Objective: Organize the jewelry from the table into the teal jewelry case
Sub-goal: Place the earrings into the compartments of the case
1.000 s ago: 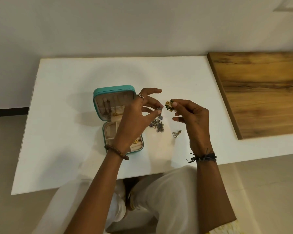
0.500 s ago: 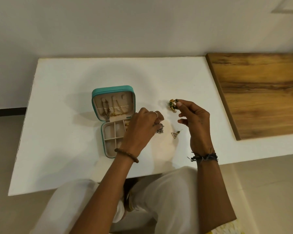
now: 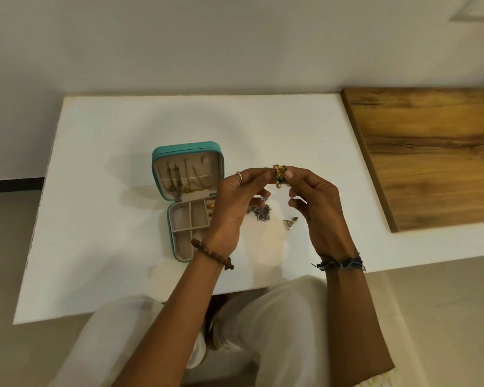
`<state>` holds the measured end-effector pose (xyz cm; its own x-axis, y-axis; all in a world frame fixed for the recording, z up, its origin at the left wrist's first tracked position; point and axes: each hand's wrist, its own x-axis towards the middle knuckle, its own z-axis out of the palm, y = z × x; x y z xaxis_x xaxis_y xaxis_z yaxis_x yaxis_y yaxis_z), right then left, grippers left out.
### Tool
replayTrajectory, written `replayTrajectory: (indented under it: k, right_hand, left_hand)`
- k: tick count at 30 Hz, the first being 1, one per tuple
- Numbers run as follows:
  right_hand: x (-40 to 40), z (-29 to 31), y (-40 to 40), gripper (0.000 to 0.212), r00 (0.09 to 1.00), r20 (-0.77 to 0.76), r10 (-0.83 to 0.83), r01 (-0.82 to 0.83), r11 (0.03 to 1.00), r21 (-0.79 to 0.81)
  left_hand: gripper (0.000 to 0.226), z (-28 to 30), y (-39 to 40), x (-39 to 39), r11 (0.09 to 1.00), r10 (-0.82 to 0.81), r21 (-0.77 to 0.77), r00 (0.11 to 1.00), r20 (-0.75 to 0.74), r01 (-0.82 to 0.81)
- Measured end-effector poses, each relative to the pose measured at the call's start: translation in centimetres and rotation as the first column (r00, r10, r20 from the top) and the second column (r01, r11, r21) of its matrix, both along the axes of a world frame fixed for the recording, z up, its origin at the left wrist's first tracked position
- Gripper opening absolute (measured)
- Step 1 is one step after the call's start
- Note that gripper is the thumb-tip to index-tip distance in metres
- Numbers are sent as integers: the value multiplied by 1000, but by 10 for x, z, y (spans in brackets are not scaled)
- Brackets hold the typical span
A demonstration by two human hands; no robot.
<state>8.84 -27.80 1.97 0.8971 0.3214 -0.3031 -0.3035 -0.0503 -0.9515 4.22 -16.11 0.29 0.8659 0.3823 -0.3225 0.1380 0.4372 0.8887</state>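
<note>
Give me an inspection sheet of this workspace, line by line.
Surface: white table, wooden board at its right.
Job's things: teal jewelry case open, chains hung in the lid; gold and green earring held above the table; silver jewelry pile and triangular earring on the table.
Clutter: nothing seen.
Hands: left hand and right hand both pinch the gold and green earring.
Cables: nothing seen.
Surroundings: pale wall, beige floor, person seated at the table.

A brown beaded bracelet (image 3: pixel 213 254) is worn on the left wrist and a silver ring (image 3: pixel 239 176) on a left finger. A frayed dark thread band (image 3: pixel 340 264) is tied round the right wrist. White trousers (image 3: pixel 268 325) are worn.
</note>
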Motion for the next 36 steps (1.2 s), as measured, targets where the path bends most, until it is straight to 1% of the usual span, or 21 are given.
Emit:
replayTrajectory:
  k: [3,7,9,12,13,15,16,18,20,22,25,28,31,33,36]
  right_hand:
    - [0,0,-1,13,1000,1,16,-16,1000,3]
    - [1,0,-1,16,999,2,51,-51,999,5]
    - [2,-1,0,16,998,1,59,-59,998,23]
    - [4,-5,-1,18,1000,4,19,-19,999,36]
    - [5,-8,-2,19,1000,14,-22,21,1000,15]
    - [10,-15,-7,21,990,63,-127,132,987,-92]
    - [14,-19,-10,20,980,99,-170,185,970,-160]
    - [22,-30,-13,17,958,171,-229,270,924,-270]
    - [30,-41,-12,14,941,229,-248,317,883,-347]
    - [36,-49,-9,12,935,274,-227,326,856,-402]
    - [42,-59,-2,15,934,332,-129,282,837,-468]
    - [46,-65,5,22,945,325,-35,211,825,-525]
    - [48,-67,11,28,949,316,7,179,813,-554]
    - [48,-67,13,29,945,325,48,164,787,-595]
    - [47,-68,15,28,933,332,136,119,754,-645]
  left_hand:
    - [17,1,1,0,1000,3,8,1000,-13,-3]
    - [14,2,0,3,999,-36,9,999,-13,37]
    - [19,0,-2,5,998,-42,-49,999,8,42]
    - [37,0,-3,8,976,-31,-214,998,53,42]
    - [36,0,-2,9,967,-27,-253,998,60,41]
    - [21,0,-1,10,958,-19,-284,997,69,38]
    - [22,-1,-1,11,957,-13,-290,997,71,33]
    - [45,-8,2,11,958,-3,-286,998,64,21]
    - [54,-12,2,11,953,1,-301,998,62,18]
    - [55,-12,-1,10,949,4,-315,998,55,14]
    - [54,-12,-3,9,940,24,-340,999,43,-8]
    - [46,-12,-4,9,932,35,-361,999,30,-21]
    - [52,-14,-3,9,931,22,-365,999,33,-9]
    - [55,-14,-3,9,930,16,-367,999,37,-1]
    - [53,-15,-2,9,927,22,-376,999,30,-9]
